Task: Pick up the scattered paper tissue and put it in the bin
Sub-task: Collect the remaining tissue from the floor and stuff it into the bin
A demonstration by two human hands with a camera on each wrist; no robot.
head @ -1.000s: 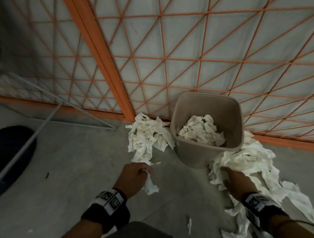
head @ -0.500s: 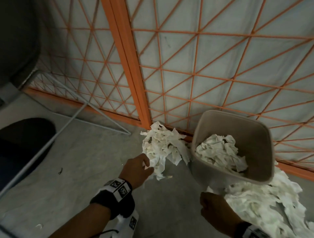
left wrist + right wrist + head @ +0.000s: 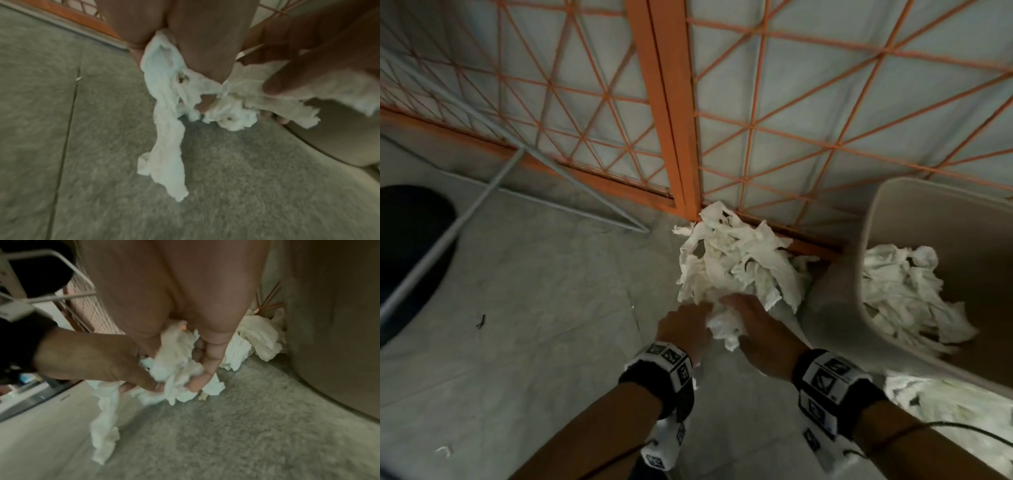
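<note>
Grey concrete floor (image 3: 534,308), seams and small debris on it, backed by an orange mesh fence (image 3: 671,120) across the top of the head frame with a pale sheet behind. Grey metal rods (image 3: 493,178) lean at upper left; a dark round shape (image 3: 410,253) sits at the left edge. Beige bin (image 3: 835,301) at right of frame, part full of crumpled tissue, touching the fence base. More tissue (image 3: 945,404) lies on the floor at lower right, below the bin.

Main tissue pile (image 3: 736,260) sits mid-frame against the fence post, just beside the bin's left wall. Both hands meet at its near edge: left hand (image 3: 685,329) and right hand (image 3: 763,335), each with fingers curled into the paper, gripping one wad between them. The bin wall crowds the right hand.

Left wrist view alone shows a long strip (image 3: 168,146) dangling from the left hand's grip over the floor. Right wrist view shows the right fingers (image 3: 207,363) wrapped round the wad, left thumb pressed in opposite, both blurred.
</note>
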